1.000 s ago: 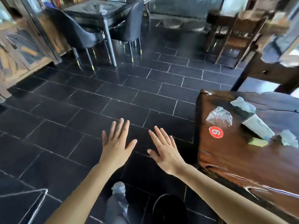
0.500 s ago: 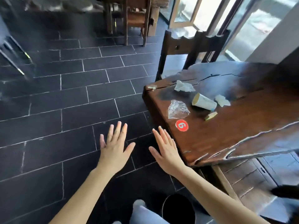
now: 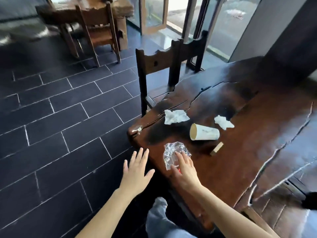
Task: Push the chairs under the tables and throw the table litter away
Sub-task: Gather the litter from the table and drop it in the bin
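A dark wooden table [image 3: 243, 152] fills the right side. On it lie a crumpled clear plastic wrapper [image 3: 170, 151], a paper cup [image 3: 205, 134] tipped on its side, two crumpled white tissues [image 3: 175, 116] [image 3: 223, 122] and a small wooden block [image 3: 217, 148]. My right hand [image 3: 184, 169] is open and flat, its fingertips on the wrapper's near edge. Left of the table's corner, my left hand [image 3: 137, 170] hovers open over the floor. A wooden chair [image 3: 154, 63] stands at the table's far end, its seat partly under the top.
Another wooden table with a chair [image 3: 98, 26] stands at the back. Black floor tiles [image 3: 60, 126] spread to the left. Glass doors [image 3: 154, 14] are behind the near chair. My leg in jeans [image 3: 159, 219] shows at the bottom.
The view has swung right and closer to the table. My right hand moved from beside the table onto the plastic wrapper, covering the red number sticker. My left hand stays open.
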Motion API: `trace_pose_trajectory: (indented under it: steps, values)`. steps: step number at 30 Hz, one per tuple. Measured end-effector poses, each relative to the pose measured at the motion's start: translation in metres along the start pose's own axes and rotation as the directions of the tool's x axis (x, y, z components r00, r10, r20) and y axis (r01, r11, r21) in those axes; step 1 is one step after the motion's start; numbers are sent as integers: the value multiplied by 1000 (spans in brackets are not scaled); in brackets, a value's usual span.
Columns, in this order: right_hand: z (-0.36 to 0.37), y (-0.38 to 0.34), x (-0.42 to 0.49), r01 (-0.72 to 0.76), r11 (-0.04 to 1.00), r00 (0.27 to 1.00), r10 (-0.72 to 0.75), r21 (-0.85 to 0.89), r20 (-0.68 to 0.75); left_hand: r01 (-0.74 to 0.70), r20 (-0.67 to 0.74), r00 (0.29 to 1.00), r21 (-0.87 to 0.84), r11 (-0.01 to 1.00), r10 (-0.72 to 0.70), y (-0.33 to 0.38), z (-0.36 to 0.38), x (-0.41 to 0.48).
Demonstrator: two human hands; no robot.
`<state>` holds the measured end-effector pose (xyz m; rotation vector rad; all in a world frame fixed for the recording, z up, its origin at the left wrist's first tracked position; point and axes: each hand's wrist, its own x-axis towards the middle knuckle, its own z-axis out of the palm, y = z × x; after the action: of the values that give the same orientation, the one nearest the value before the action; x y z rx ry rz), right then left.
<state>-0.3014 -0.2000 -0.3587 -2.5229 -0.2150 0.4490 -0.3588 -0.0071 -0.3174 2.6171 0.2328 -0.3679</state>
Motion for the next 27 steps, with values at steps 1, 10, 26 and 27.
trace_pose_trajectory:
  steps: [1,10,26,27]
  values:
    - [-5,1,14,17,1000,1000,-17,-3,-15,-22,10,1000,7,1000,22,5,-4,20]
    - [-40,26,92,-155,978,985,164,142,-53,-175,396,905,22,984,152,39,-5,143]
    - [20,23,118,-495,858,852,511,-137,118,-705,373,701,229,671,608,46,-1,363]
    - [24,23,117,-530,840,834,541,-120,108,-714,415,692,271,645,592,48,1,374]
